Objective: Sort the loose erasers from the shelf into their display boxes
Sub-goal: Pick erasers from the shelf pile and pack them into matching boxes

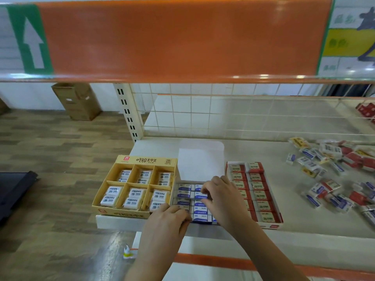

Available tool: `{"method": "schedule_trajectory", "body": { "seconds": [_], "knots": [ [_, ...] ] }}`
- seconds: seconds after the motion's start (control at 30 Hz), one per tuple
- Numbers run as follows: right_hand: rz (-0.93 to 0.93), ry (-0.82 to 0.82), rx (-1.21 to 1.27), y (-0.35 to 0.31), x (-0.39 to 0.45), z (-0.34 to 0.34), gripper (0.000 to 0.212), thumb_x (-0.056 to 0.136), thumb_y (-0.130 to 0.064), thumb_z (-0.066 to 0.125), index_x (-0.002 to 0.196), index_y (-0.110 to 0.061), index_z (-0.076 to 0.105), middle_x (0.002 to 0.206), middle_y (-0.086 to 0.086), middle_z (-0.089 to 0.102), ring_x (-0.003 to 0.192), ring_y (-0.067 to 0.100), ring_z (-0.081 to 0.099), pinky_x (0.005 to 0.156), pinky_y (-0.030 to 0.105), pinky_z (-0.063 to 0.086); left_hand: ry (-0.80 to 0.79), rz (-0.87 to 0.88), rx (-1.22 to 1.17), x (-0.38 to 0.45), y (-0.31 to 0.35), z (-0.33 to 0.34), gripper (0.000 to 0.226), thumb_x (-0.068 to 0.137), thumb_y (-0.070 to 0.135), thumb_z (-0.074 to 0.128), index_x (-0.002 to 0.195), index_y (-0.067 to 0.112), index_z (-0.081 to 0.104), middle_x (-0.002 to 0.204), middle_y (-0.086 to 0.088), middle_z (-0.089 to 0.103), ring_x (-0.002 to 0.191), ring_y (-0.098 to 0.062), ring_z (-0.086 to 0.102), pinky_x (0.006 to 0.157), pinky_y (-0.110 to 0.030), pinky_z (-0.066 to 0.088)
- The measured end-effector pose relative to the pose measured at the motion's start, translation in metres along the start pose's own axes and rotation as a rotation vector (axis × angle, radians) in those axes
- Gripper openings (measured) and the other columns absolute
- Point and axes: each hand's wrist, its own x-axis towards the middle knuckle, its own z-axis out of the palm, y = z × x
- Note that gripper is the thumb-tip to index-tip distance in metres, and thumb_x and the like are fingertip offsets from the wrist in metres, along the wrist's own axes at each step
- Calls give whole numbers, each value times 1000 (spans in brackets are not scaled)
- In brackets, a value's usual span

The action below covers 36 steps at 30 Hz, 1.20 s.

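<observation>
Three display boxes stand side by side on the white shelf (263, 236). The yellow box (121, 211) on the left holds white erasers in its compartments. The middle white box, its lid (199, 163) standing open, holds blue-sleeved erasers (183, 194) in rows. The red box (272, 226) on the right holds red-and-cream erasers. My right hand (223, 197) reaches into the middle box and its fingertips pinch a blue eraser (200, 196). My left hand (168, 222) is at that box's front left corner, fingers curled over the erasers there. A pile of loose erasers (332, 173) lies at the right.
A wire grid panel (203, 114) backs the shelf, with an orange header board (182, 39) above. A cardboard carton (78, 102) stands on the wooden floor at the left. More red packs (366, 110) lie at the far right. A small object (128, 252) lies on the floor below.
</observation>
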Motion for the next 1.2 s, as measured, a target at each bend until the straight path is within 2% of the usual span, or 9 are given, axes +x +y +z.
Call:
{"method": "schedule_trajectory", "body": {
  "seconds": [0.43, 0.5, 0.57, 0.7, 0.87, 1.03, 1.2],
  "knots": [
    [37, -11, 6, 0, 5, -1, 22, 92, -32, 55, 111, -23, 50, 112, -7, 51, 105, 10, 45, 93, 22, 38, -81, -31, -42, 2, 5, -9, 26, 51, 34, 91, 66, 35, 69, 65, 21, 63, 59, 0, 57, 49, -10, 46],
    [36, -18, 12, 0, 6, -1, 22, 92, -31, 55, 112, -23, 50, 112, -7, 51, 105, 10, 45, 93, 22, 38, -67, -54, -10, 3, 7, -14, 16, 70, 37, 80, 83, 34, 71, 83, 21, 66, 78, 0, 60, 64, -11, 48],
    [31, -31, 19, 1, 6, -2, 23, 92, -32, 55, 113, -22, 50, 113, -6, 52, 105, 10, 45, 94, 22, 38, -98, -64, -14, 4, 8, -16, 21, 91, 39, 55, 108, 32, 66, 107, 19, 63, 104, -4, 55, 83, -15, 44],
    [9, -65, 46, 4, 5, -7, 26, 93, -32, 54, 116, -21, 52, 115, -5, 54, 106, 10, 44, 96, 23, 39, -113, -70, 1, 8, 11, -21, 31, 97, 46, 36, 123, 35, 51, 125, 21, 52, 116, 1, 43, 89, -13, 38],
    [-6, -51, 74, 14, 2, -23, 27, 94, -31, 51, 119, -24, 52, 122, -7, 52, 114, 9, 43, 99, 22, 34, -100, -52, 65, 33, 20, -31, 34, 98, 47, 33, 123, 34, 51, 126, 18, 54, 115, -3, 44, 92, -16, 36],
    [35, -39, 17, 35, -2, -46, 33, 94, -31, 51, 126, -24, 48, 135, -5, 46, 128, 13, 36, 106, 29, 31, -65, -36, 125, 73, 34, -28, 33, 97, 46, 35, 121, 33, 54, 122, 15, 57, 113, -7, 47, 92, -22, 37],
    [97, 28, -39, 71, -12, -65, 35, 94, -30, 50, 127, -22, 49, 129, -4, 50, 120, 14, 41, 101, 29, 34, -54, 28, 113, 107, 58, -15, 31, 98, 41, 38, 116, 28, 59, 118, 10, 60, 113, -13, 48, 92, -26, 34]
  ]
}}
